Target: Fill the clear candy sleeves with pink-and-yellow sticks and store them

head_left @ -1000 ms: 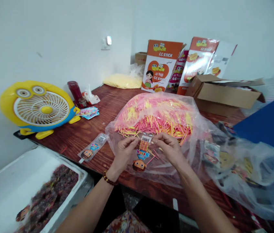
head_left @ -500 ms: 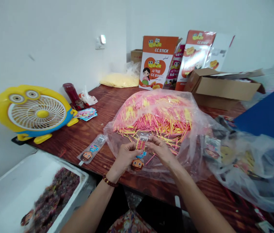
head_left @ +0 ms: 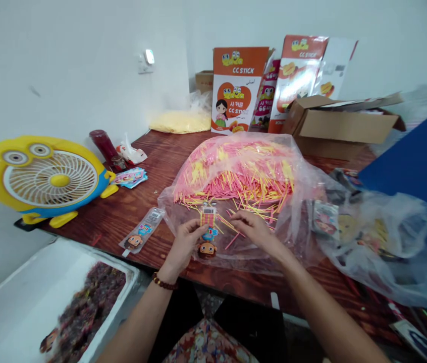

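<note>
Between the thumb and fingers of my left hand point(head_left: 183, 244) is a small clear packet point(head_left: 209, 235) printed with a cartoon head and a barcode, with pink and yellow sticks showing inside. My right hand point(head_left: 254, 231) is just right of the packet, its fingertips drawn together by loose sticks; whatever they pinch is too small to make out. Both hands are over the front of a large clear plastic bag point(head_left: 300, 227), which lies open around a heap of thin pink and yellow sticks point(head_left: 232, 184). Another flat printed packet point(head_left: 143, 232) lies to the left on the table.
A yellow fan point(head_left: 56, 179) stands at left, above a white foam box point(head_left: 20, 292) containing dark packets. Printed cartons point(head_left: 238, 91) and an open cardboard box point(head_left: 344, 128) stand at the back. A plastic carrier bag point(head_left: 398, 252) lies on the wooden table point(head_left: 122, 217) at right.
My right hand has come away from the packet and is now apart from it, near the loose sticks. My left hand still holds the packet, a little further left. The view has shifted slightly.
</note>
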`<state>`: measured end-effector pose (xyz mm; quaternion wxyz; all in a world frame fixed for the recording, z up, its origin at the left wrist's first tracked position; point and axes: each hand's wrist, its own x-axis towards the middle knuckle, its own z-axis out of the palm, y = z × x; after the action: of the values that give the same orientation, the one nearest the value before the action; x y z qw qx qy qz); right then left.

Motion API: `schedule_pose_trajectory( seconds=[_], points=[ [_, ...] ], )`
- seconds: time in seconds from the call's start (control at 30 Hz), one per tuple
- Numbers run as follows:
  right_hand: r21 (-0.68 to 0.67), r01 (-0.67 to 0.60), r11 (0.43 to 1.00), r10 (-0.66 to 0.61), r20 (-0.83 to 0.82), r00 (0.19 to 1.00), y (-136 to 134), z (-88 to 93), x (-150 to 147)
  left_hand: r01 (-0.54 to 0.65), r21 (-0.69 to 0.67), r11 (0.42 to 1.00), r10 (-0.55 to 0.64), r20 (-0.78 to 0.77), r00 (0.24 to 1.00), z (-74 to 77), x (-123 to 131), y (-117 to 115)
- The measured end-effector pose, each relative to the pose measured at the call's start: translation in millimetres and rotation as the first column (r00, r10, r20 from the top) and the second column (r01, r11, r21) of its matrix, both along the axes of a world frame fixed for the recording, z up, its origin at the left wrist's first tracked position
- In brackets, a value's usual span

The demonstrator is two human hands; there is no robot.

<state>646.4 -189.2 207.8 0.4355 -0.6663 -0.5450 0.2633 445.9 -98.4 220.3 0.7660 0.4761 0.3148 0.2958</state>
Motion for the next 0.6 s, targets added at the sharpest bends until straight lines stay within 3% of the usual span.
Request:
schedule_pose_trajectory(
  seconds=[0.07,0.13,0.23,0.3,0.37,0.47,0.53,0.6],
  points=[
    [-0.144,-0.09,0.986,0.138,0.372,0.918,-8,-5.4,4,-0.015,-0.06,0.998,0.017,0.026,1.0,-3.5,-7,0],
    [-0.323,-0.126,0.938,0.305,0.595,0.744,-12,-9.9,-2,0.001,-0.101,0.995,0.002,0.032,0.999,-6.7,-12,-1],
    [-0.435,-0.115,0.893,0.42,0.716,0.557,-8,-14.6,-18,0.007,-0.098,0.995,-0.007,0.009,1.0,-10.3,-15,-3],
    [-0.445,-0.137,0.885,0.444,0.719,0.535,-3,-15.6,-23,-0.022,-0.063,0.998,0.022,-0.01,1.0,-12.2,-16,-2],
    [-0.437,-0.152,0.886,0.435,0.675,0.596,1,-14.1,-21,-0.045,-0.032,0.998,0.044,-0.031,0.999,-13.8,-18,-1],
    [-0.272,-0.139,0.952,0.262,0.493,0.829,5,-2.9,-12,-0.019,0.01,1.0,0.02,-0.056,0.998,-15.1,-22,0],
    [-0.047,-0.098,0.994,0.106,0.22,0.97,8,12.9,-9,0.022,0.042,0.999,-0.02,-0.06,0.998,-14.6,-24,-1],
    [0.165,0.005,0.986,0.014,-0.113,0.994,11,34.4,-11,0.064,0.069,0.996,-0.059,-0.065,0.996,-13.1,-25,-4]
  ],
)
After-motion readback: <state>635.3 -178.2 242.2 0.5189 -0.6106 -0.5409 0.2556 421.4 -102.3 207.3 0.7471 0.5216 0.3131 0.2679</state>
